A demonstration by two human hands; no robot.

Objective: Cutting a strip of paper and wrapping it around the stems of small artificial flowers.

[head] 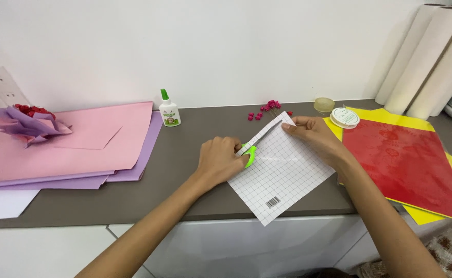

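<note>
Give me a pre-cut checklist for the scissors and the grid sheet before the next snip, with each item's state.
1. Left hand grips the green-handled scissors: ok.
2. Blades lie along the upper left edge of the grid sheet: ok.
3. Right hand pins the sheet's top corner: ok.
4. Right fingers clear of the blade tips: not ok, they sit very close.
5. Sheet fully supported: not ok, its lower corner overhangs the counter edge.
6. Blades open or closed: cannot tell.
</note>
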